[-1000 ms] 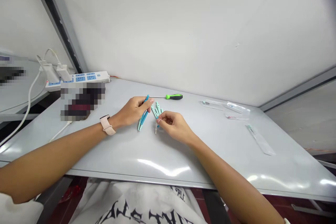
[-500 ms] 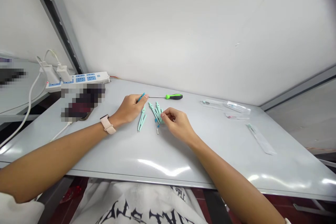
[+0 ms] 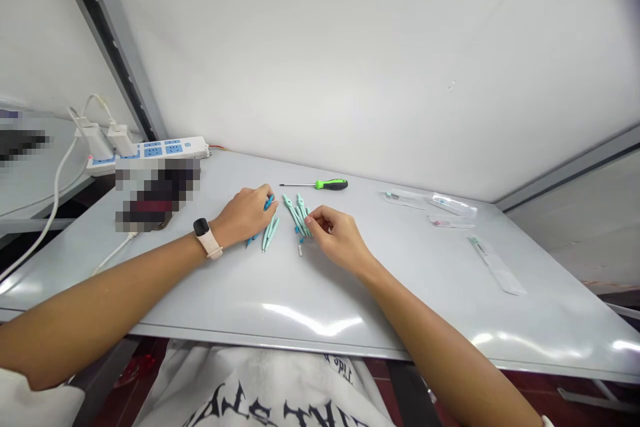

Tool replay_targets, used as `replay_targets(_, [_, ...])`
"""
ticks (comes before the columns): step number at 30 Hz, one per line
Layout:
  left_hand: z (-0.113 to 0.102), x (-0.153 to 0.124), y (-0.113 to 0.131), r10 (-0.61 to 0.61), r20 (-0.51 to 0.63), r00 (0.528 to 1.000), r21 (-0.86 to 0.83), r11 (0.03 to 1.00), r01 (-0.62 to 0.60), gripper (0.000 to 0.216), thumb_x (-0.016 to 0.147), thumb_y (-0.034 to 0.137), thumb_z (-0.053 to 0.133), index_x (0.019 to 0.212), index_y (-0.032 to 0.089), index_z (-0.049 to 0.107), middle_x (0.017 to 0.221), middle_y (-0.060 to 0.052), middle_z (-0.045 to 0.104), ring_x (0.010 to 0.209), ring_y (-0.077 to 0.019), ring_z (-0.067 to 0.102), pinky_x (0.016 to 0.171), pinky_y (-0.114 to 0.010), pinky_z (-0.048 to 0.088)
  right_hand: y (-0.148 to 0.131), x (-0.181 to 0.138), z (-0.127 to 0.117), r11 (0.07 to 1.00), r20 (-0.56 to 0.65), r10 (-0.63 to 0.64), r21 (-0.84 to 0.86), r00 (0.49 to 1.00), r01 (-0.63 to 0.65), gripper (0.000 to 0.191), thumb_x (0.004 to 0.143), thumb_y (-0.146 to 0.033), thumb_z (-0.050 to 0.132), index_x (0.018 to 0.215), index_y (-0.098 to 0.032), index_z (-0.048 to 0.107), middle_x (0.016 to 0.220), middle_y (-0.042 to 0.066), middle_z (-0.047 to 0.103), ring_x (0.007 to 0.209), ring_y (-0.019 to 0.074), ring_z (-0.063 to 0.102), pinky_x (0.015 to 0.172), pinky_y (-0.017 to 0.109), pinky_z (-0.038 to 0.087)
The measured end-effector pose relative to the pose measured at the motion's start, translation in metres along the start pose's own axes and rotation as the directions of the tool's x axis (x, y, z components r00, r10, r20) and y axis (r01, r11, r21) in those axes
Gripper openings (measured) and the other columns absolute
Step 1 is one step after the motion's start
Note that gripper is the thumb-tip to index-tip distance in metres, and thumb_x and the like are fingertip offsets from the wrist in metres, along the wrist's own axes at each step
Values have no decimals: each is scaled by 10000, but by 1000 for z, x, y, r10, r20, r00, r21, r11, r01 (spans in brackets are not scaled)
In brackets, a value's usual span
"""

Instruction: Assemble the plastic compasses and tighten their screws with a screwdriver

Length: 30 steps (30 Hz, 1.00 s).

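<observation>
My left hand [image 3: 247,215] is closed on a blue drawing compass [image 3: 269,202], its tips showing below my fingers close to the table. Beside it a mint-green compass [image 3: 271,235] lies with its legs slightly apart, its top covered by that hand. More mint-green compasses [image 3: 295,212] lie bunched in the middle, and the pinched thumb and forefinger of my right hand [image 3: 337,233] are on the rightmost one, partly hiding it. Just under this bunch is a small clear lead tube with a blue part [image 3: 299,240].
A green and black screwdriver [image 3: 331,185] lies behind the compasses. Clear plastic sleeves [image 3: 495,267] with small items are spread at the right. A white power strip [image 3: 175,148] with plugged chargers stands at the back left, near a blurred-out dark object [image 3: 160,197] on a cable.
My left hand has come down and slightly left with the blue compass, turning it so its tips now show near the table. My right hand has hardly moved.
</observation>
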<state>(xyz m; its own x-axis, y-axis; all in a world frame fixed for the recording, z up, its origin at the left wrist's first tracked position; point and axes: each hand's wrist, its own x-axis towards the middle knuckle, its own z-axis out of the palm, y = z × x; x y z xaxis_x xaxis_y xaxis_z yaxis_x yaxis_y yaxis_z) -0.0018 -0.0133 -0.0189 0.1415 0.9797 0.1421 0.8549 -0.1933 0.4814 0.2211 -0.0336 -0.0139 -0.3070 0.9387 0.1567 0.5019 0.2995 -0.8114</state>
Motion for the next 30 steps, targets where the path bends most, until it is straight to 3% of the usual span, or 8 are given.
replay_targets(9, [-1, -1, 0, 19, -39, 999, 90, 996, -16, 200, 938, 368, 481, 990, 205, 585, 1037, -120, 675, 938, -281, 657, 789, -389, 472, 0, 0, 0, 1000, 7, -3, -22, 1000, 4, 227, 905, -383, 562, 755, -218, 606, 645, -2, 599, 599, 156, 479, 604, 320, 382])
replay_targets(12, [-5, -5, 7, 5, -56, 998, 136, 991, 3, 159, 935, 371, 483, 904, 228, 546, 1001, -98, 663, 860, -271, 642, 716, -383, 447, 0, 0, 0, 1000, 4, -9, -19, 1000, 9, 231, 911, -384, 562, 752, -222, 603, 645, 2, 599, 601, 162, 481, 603, 325, 380])
replay_targets(21, [-8, -13, 17, 37, 52, 998, 229, 972, -48, 319, 926, 432, 513, 701, 206, 493, 886, -95, 656, 761, -252, 618, 633, -354, 365, 1, 1, 1, 999, 6, -23, -38, 1000, 23, 220, 913, -364, 558, 746, -225, 596, 643, -11, 578, 596, 154, 471, 597, 312, 365])
replay_targets(27, [-6, -11, 14, 56, 60, 997, 162, 985, -66, 316, 926, 419, 517, 686, 215, 513, 877, -89, 675, 777, -254, 627, 635, -356, 394, 2, 0, 1, 999, 7, -33, -38, 999, 33, 211, 909, -359, 559, 757, -219, 601, 639, -20, 573, 596, 148, 468, 605, 304, 370])
replay_targets(30, [-6, -10, 15, 86, 6, 996, 80, 993, -86, 298, 928, 425, 528, 712, 220, 518, 864, -73, 677, 767, -237, 614, 644, -354, 404, 2, 0, 1, 998, -4, -58, -36, 998, 57, 213, 910, -366, 559, 766, -216, 606, 635, -20, 572, 591, 146, 457, 600, 301, 367])
